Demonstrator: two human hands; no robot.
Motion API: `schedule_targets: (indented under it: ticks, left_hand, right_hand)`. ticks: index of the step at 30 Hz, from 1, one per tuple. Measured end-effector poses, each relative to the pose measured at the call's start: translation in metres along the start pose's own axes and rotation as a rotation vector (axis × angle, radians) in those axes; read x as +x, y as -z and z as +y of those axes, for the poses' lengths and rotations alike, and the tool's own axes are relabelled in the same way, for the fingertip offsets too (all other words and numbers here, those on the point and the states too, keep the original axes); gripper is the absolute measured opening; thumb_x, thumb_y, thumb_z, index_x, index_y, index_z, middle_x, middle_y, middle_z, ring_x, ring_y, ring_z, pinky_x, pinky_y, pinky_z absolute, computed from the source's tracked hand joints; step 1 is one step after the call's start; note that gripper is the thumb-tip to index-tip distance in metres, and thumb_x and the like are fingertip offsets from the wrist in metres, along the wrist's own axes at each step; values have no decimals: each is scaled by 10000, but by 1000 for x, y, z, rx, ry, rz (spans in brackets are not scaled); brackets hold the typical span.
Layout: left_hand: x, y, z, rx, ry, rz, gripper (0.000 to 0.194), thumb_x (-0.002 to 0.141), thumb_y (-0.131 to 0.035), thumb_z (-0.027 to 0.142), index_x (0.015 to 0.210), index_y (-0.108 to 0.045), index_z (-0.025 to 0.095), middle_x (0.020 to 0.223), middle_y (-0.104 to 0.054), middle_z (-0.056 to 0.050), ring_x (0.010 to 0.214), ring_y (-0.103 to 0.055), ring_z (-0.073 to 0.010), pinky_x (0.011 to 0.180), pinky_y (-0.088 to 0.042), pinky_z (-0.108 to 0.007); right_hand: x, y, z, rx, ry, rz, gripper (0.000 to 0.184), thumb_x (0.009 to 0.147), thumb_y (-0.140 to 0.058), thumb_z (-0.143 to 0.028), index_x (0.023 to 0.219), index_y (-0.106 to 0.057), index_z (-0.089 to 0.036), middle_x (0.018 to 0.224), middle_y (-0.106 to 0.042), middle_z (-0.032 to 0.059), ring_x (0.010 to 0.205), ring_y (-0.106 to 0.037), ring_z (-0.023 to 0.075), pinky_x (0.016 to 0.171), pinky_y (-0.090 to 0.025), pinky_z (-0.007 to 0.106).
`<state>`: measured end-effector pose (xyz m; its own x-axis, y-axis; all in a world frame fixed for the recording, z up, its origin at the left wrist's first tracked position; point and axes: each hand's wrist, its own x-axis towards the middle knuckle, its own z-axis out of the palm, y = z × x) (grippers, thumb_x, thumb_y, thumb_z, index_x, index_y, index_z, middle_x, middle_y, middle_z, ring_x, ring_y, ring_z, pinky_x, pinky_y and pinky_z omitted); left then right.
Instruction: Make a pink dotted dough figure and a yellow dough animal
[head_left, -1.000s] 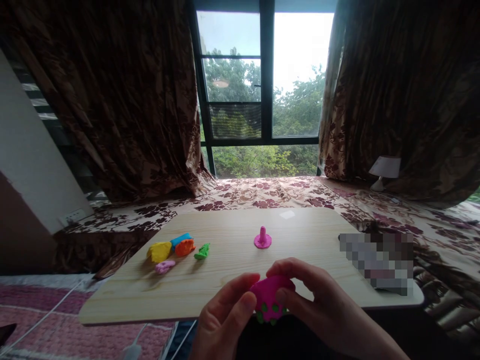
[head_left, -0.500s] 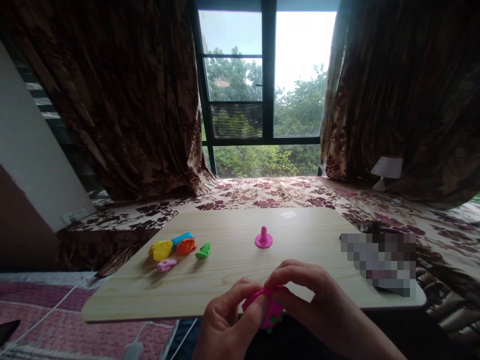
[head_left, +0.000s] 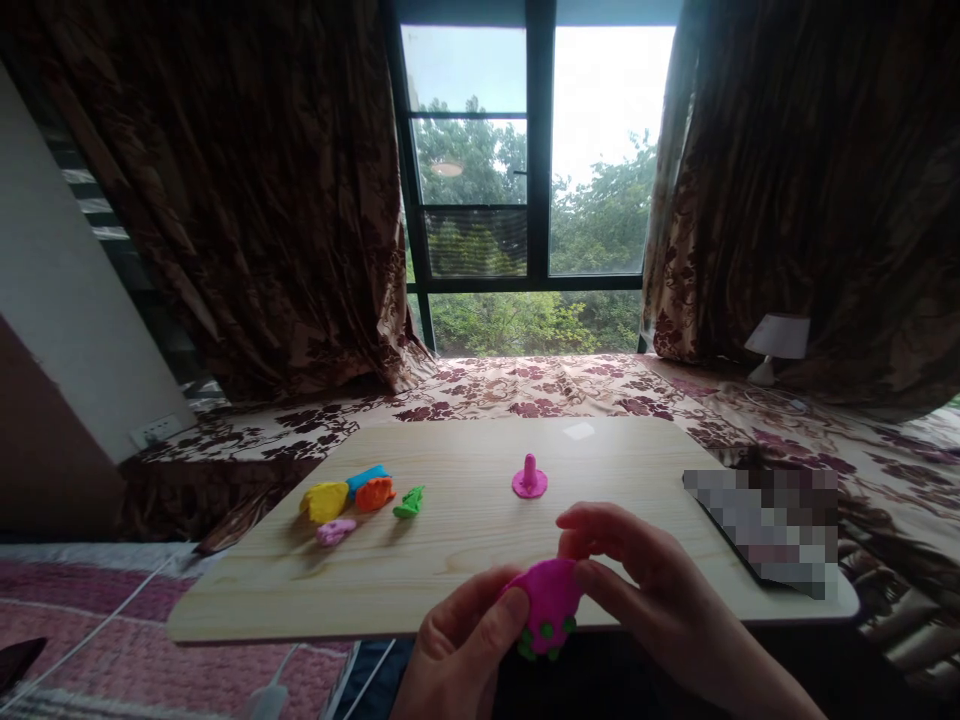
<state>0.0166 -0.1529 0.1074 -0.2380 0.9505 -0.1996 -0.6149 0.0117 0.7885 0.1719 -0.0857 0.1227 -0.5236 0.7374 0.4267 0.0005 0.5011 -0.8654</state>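
Note:
A bright pink modelling clay piece (head_left: 551, 592) with green dots along its lower part is held up over the table's near edge. My left hand (head_left: 472, 625) pinches its left side, thumb in front. At its right edge, the thumb and a finger of my right hand (head_left: 630, 570) grip the clay, while the index finger is lifted off. Beyond my hands, a pink clay disc with an upright stem (head_left: 530, 482) stands on the table. The back of the held piece is hidden.
Lumps of yellow (head_left: 325, 502), blue (head_left: 367, 478), orange (head_left: 375, 493), light pink (head_left: 335, 532) and green clay (head_left: 409, 502) lie at the left of the wooden table (head_left: 465, 450). A blurred-out flat object (head_left: 765, 535) lies at the right. A lamp (head_left: 778, 338) stands near the window.
The pink clay has turned so its broad face and more green dots show. My right index finger has lifted from its top edge, and my right hand has shifted slightly right.

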Motion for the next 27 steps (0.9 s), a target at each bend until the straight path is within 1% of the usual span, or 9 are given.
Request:
schedule_targets:
  ticks: [3,5,9,14,16,20,23,25,27]
  left_hand:
    - [-1,0,1,24,4,-53,210,599,-766,239,800,-724,195,686,-727,-39,702,-672,-183,674,-509,-249]
    - [-1,1,1,102,-34,-75,207,628,-748,265,817,-717,186,704,-727,-45,693,-669,-184,664,-506,-250]
    - [2,3,0,246,-148,-59,194,631,-746,294,793,-715,192,732,-724,-30,702,-649,-176,690,-498,-254]
    - [1,2,0,328,-192,-37,202,640,-731,321,810,-733,212,773,-716,-26,769,-633,-195,746,-490,-274]
    - [0,1,1,374,-230,-41,183,648,-721,324,785,-739,204,770,-702,-31,802,-619,-207,752,-481,-268]
    - [-2,-2,5,481,-319,-77,146,683,-685,318,749,-741,200,718,-658,-15,735,-586,-180,714,-464,-236]
    - [-2,-2,6,532,-322,-87,161,702,-667,333,770,-739,206,715,-648,-10,747,-581,-184,708,-453,-232]
    - [-1,-1,7,557,-309,-106,174,714,-655,339,794,-737,208,717,-646,-10,753,-577,-185,707,-448,-233]
    - [-1,0,7,566,-293,-139,196,732,-636,347,828,-735,208,724,-639,-13,749,-569,-183,693,-447,-234]
  right_hand:
    - [0,1,-4,-11,-10,-21,78,859,-556,-219,928,-584,-194,822,-602,8,775,-556,132,706,-478,247]
    - [1,0,-9,-42,0,-47,53,858,-551,-196,844,-599,-178,789,-596,3,739,-548,121,672,-465,228]
    - [5,-2,-16,-74,42,-68,99,867,-534,-191,877,-629,-167,796,-596,15,721,-557,120,654,-456,232]
    - [5,-5,-11,-111,90,-82,132,864,-548,-230,915,-660,-182,773,-579,18,686,-548,121,609,-441,236]
    - [5,-6,-9,-130,92,-82,117,862,-547,-217,885,-655,-179,767,-576,16,683,-544,119,611,-437,236]
    - [5,-8,-9,-166,90,-79,113,859,-541,-183,778,-618,-168,747,-566,8,681,-538,114,616,-429,232]
    - [5,-7,-8,-145,106,-74,99,870,-524,-175,851,-622,-174,796,-580,18,729,-552,121,650,-445,237]
    - [5,-6,-8,-127,137,-80,131,871,-523,-168,950,-626,-187,860,-590,31,787,-564,130,687,-459,245]
    - [5,-5,-7,-139,173,-102,167,867,-534,-170,991,-638,-210,891,-591,37,814,-565,134,702,-462,251]
